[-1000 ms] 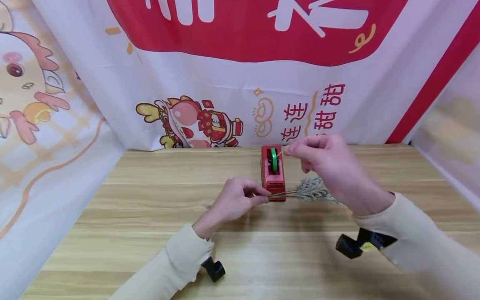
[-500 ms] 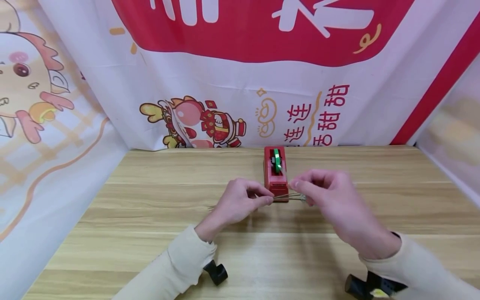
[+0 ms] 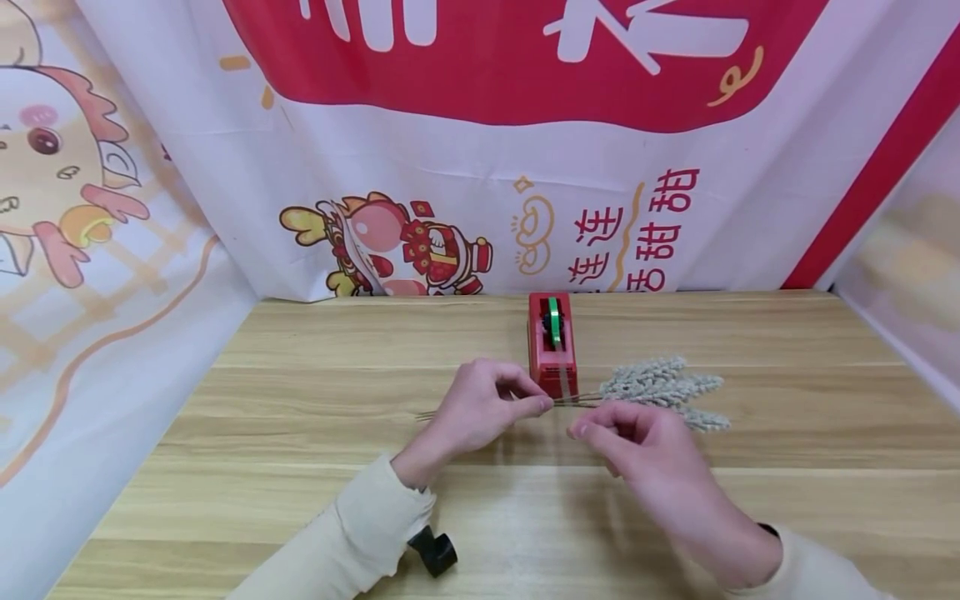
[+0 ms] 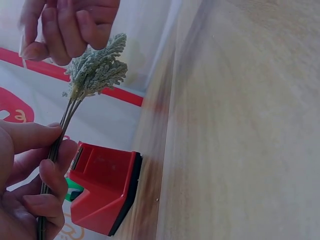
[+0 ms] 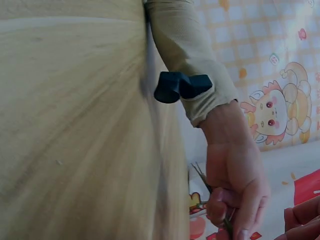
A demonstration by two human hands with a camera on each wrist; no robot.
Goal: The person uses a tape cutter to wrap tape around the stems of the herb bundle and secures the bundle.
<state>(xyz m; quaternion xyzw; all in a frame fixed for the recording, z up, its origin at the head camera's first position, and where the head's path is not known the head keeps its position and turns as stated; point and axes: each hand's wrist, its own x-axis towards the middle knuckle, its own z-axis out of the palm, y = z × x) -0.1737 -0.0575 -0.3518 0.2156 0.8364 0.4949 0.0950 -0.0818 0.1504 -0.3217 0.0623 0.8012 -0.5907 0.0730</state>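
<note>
In the head view my left hand (image 3: 483, 402) pinches the thin brown stems (image 3: 579, 402) of a bunch of grey-green dried flowers (image 3: 660, 390). Their fluffy heads point right, and the stem ends stick out behind the hand. My right hand (image 3: 656, 458) is just in front of the flower heads, thumb and forefinger together on a strip of clear tape (image 4: 21, 46), faint at the fingertips in the left wrist view. Behind the stems stands a red tape dispenser (image 3: 553, 363) with a green tape roll (image 3: 555, 318). A pale, see-through band runs down the dispenser's front toward the right fingertips.
The wooden table (image 3: 300, 500) runs back to a white printed cloth (image 3: 480, 167) hanging close behind the dispenser. More cloth hangs at the left and right sides. A black camera mount (image 3: 435, 552) sits under the left wrist.
My right hand has come from beside the tape roll toward the front, past the stems, uncovering the flower heads. The left hand keeps its hold, nearly still.
</note>
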